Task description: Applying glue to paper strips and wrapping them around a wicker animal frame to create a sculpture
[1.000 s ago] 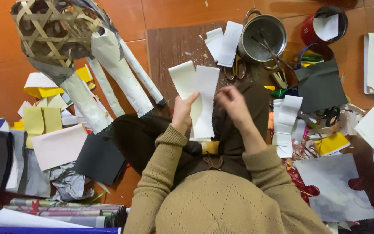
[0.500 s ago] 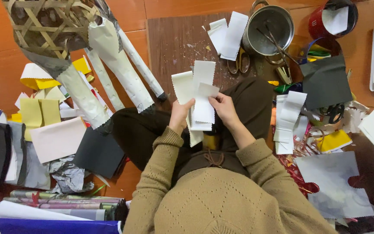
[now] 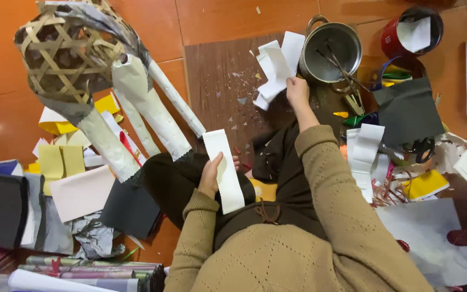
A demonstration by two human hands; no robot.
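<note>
Setting: a person in a tan knit sweater (image 3: 309,243) sits on an orange tiled floor (image 3: 217,21), seen from overhead, ringed by craft paper and scraps.
Landmark: a dark wooden board (image 3: 220,81) lies on the floor just ahead of the person's knees.
Left hand: the left hand (image 3: 212,173), below the board's near edge, is closed on a long white paper strip (image 3: 224,170), thumb over its face; the strip runs slantwise across the lap.
Right hand: the right hand (image 3: 297,89) is stretched out to the board's right part, fingers pinching the lower edge of a small bunch of white paper pieces (image 3: 277,62) that lie on the board.
Pot: a steel pot (image 3: 332,51) stands at the board's right edge, just beside the right hand, with thin sticks resting inside it.
Scissors: a pair of scissors (image 3: 352,97) lies right of the board, just below the pot.
Red cup: a red cup (image 3: 390,40) with a white scrap in it sits farther right of the board, beyond the pot.
Bamboo figure: a woven bamboo frame (image 3: 63,54) with paper-wrapped legs (image 3: 147,103) lies left of the board, its legs pointing toward the person's knee.
Paper stock: yellow sheets (image 3: 60,159) and a pale pink sheet (image 3: 82,192) lie well left of the board; a dark grey sheet (image 3: 406,111) and a stack of white strips (image 3: 366,154) lie to its right.
</note>
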